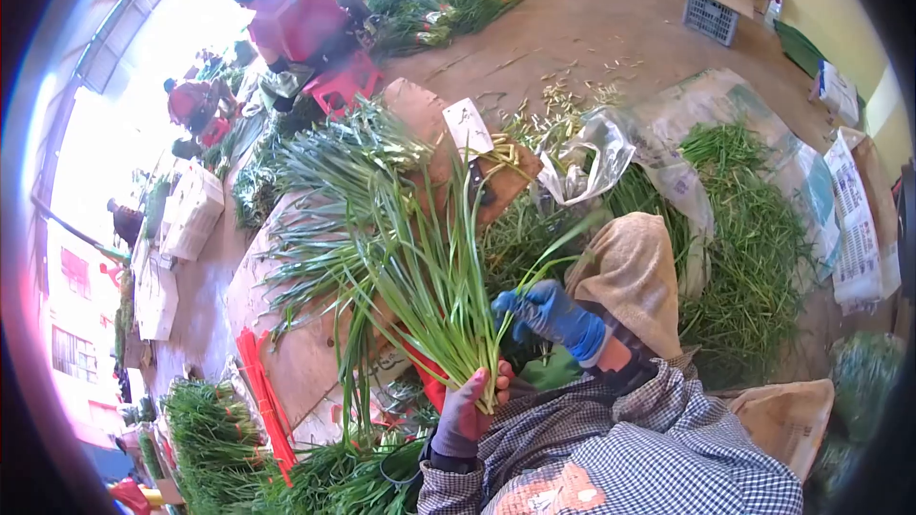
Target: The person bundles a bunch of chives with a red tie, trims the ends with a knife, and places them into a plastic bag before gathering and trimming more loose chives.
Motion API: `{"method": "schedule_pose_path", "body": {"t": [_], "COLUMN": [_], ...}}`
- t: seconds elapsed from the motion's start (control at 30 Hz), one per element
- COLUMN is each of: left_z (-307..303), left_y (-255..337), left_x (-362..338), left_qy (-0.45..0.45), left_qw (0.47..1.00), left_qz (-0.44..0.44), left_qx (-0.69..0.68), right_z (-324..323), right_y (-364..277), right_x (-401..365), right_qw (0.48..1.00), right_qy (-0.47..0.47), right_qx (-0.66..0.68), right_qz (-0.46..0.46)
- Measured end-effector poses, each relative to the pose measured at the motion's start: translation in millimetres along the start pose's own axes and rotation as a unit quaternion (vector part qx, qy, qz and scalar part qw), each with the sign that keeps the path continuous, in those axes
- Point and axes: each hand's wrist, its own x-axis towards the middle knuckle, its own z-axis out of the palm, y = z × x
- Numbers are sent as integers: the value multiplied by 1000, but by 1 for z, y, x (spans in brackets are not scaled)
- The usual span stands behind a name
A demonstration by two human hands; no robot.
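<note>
My left hand, in a purple-grey glove with bare fingertips, is closed round the lower ends of a bunch of long green leafy stalks. The leaves fan out upward and away from me. Just right of the bunch is my right hand in a blue glove, its fingers pinched on a few loose green leaves. Beyond the bunch, a thick pile of similar leafy stalks lies on a board. A knife handle shows beside a white card there.
Loose green leaves are heaped on plastic sheeting at right, near a white plastic bag. Red strips lie at the board's left edge. More greens stand at lower left. Another person bends near a red stool.
</note>
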Motion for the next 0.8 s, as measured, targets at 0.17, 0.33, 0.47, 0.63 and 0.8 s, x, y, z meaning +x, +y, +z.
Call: {"method": "schedule_pose_path", "body": {"t": [0.17,0.33,0.47,0.63,0.8], "left_z": [-15,-6,-11,-19,-27], "left_y": [-6,-9,-15,-14,-12], "left_x": [5,9,14,13,15], "left_qy": [31,35,14,35,46], "left_qw": [999,998,998,999,994], "left_qz": [-16,6,17,41,48], "left_qx": [25,53,57,-6,-87], "right_z": [-6,0,7,-31,-69], "right_y": [1,2,2,-16,-33], "right_x": [3,-5,-13,-9,-21], "right_qw": [989,985,992,995,977], "right_qy": [-7,-93,-91,70,213], "right_qx": [139,-146,-76,30,21], "right_qz": [45,16,34,59,-2]}}
